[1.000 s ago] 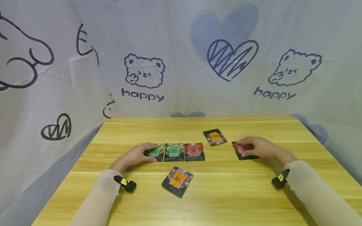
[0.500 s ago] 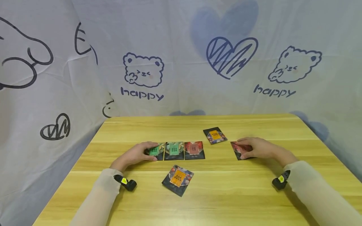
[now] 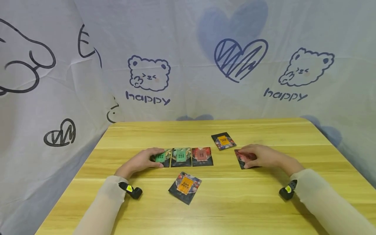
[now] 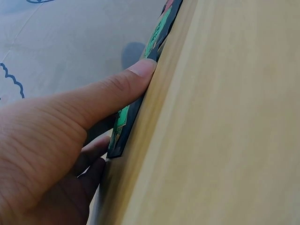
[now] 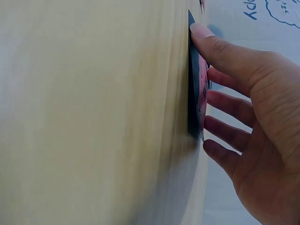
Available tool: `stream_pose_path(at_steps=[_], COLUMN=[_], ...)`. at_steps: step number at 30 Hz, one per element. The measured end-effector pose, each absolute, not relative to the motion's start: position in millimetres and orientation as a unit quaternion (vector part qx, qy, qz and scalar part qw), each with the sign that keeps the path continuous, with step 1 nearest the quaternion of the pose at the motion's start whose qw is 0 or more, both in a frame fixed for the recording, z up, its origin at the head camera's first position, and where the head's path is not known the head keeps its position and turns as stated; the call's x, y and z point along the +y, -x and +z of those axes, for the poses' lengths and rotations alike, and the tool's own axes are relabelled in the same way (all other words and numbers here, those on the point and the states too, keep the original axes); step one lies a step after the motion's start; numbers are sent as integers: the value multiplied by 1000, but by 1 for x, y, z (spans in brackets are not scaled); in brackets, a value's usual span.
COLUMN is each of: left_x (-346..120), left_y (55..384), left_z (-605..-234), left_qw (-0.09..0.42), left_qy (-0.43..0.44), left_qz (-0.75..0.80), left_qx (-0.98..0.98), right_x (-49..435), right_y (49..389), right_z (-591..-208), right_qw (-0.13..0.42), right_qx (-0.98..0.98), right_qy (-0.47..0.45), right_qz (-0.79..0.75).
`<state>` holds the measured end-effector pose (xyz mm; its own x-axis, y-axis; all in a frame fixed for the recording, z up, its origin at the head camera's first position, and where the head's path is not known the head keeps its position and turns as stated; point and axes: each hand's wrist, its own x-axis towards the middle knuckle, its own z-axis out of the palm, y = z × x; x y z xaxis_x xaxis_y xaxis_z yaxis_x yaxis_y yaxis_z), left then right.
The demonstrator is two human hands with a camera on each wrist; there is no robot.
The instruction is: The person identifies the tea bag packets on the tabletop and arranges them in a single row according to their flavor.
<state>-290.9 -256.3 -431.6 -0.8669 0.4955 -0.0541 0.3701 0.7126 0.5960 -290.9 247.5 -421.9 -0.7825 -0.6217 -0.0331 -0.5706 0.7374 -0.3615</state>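
In the head view my left hand (image 3: 142, 159) holds a black packet with a green label (image 3: 164, 159), fingers at its far edge and thumb at its near edge. To its right in a row lie a second green-label packet (image 3: 181, 156) and a red-label packet (image 3: 202, 157). My right hand (image 3: 265, 158) grips another red-label packet (image 3: 244, 159), apart from the row. The right wrist view shows this red packet (image 5: 194, 89) standing slightly off flat, thumb on its near edge. Part of each held packet is covered by fingers.
One orange-label packet (image 3: 185, 187) lies askew in front of the row. Another orange-label packet (image 3: 224, 141) lies behind, between the row and my right hand. The wooden table (image 3: 229, 209) meets a white cloth backdrop (image 3: 188, 81) with printed drawings.
My right hand has moved left and slightly nearer with the red-label packet, closing some distance to the row. The left hand and the other packets stay in place.
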Motion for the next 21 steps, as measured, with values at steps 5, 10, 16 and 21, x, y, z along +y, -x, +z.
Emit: stream_pose_path(at_steps=[5, 10, 16, 21], left_x=[-256, -255, -257, -258], left_y=[290, 290, 291, 292], left_z=[-431, -431, -433, -433], left_qw=[106, 107, 108, 107], left_qy=[-237, -234, -235, -236], left_qz=[296, 297, 297, 295], left_qx=[919, 919, 919, 920], right_x=[238, 230, 221, 213], right_y=[287, 286, 286, 286], right_z=[-417, -416, -417, -417], right_qw=[85, 82, 79, 83], right_qx=[930, 930, 930, 929], right_qy=[321, 326, 327, 330], right_qz=[-159, -151, -148, -147])
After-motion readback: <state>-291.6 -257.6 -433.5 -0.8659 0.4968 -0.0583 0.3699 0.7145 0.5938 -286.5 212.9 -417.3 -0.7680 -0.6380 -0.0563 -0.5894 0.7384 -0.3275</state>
